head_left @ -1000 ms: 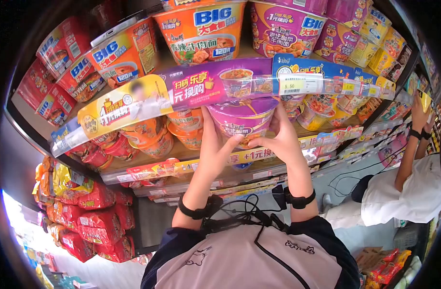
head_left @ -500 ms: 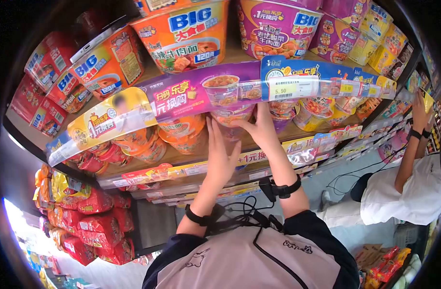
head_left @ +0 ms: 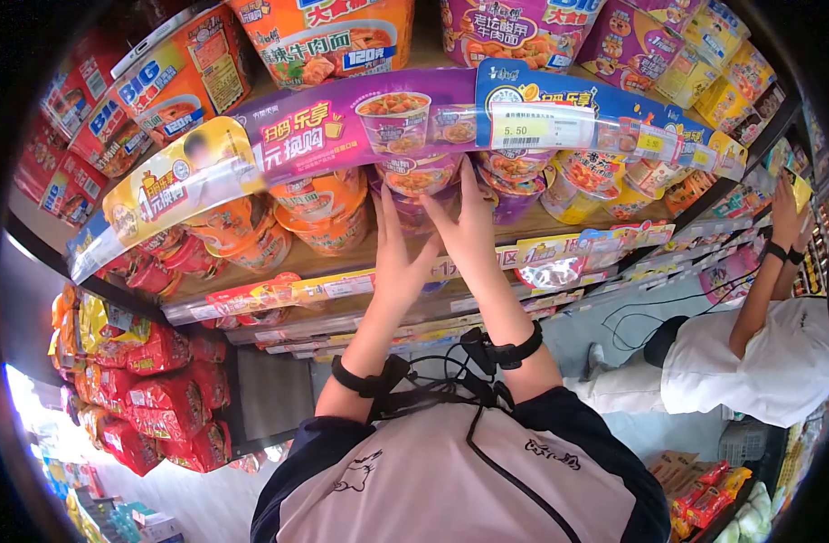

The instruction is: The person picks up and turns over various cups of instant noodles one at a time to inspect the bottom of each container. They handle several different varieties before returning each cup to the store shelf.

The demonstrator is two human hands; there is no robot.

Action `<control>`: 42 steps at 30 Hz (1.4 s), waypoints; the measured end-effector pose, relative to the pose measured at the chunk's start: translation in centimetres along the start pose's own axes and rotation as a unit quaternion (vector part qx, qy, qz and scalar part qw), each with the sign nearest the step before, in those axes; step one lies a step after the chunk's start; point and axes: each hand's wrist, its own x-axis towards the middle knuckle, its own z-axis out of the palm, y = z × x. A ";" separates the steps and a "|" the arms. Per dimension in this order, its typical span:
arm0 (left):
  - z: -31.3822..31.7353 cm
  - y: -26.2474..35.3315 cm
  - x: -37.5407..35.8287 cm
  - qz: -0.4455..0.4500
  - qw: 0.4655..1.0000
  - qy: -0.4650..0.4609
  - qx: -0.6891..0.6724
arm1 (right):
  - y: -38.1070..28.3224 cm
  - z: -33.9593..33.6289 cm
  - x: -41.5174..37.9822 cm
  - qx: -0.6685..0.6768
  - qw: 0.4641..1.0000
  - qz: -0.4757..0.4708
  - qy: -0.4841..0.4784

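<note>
A purple instant noodle cup (head_left: 421, 177) stands on the shelf under the purple promo strip, its top partly hidden by the strip. My left hand (head_left: 399, 258) is on its left side and my right hand (head_left: 468, 226) on its right, holding it between them with fingers pointing up. Another purple surface, seemingly a second cup, shows between my hands below it. Orange noodle cups (head_left: 324, 222) stand to the left, and more purple and yellow cups (head_left: 591, 181) to the right.
Large noodle tubs (head_left: 328, 41) fill the upper shelf. A price tag (head_left: 523, 131) hangs on the curved strip. Red noodle packs (head_left: 165, 407) are stacked at lower left. At right, another person (head_left: 749, 353) in a white shirt reaches to a shelf. Cables (head_left: 631, 326) hang near that person.
The view has shifted so the shelves sit slightly higher and further left. The purple cup shows more clearly between my hands, which stay on its sides. The other person still reaches to the shelf.
</note>
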 end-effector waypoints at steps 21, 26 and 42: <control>-1.1 2.5 0.6 0.088 0.982 0.079 0.150 | -0.2 -9.6 2.3 -0.121 0.954 -0.111 0.250; -0.2 2.3 2.6 0.049 0.997 0.065 0.013 | 2.8 -9.6 5.4 -0.128 0.977 -0.053 0.162; -1.2 3.1 -1.1 0.273 0.915 0.091 0.283 | -2.2 -17.8 -3.9 0.242 0.970 0.020 0.026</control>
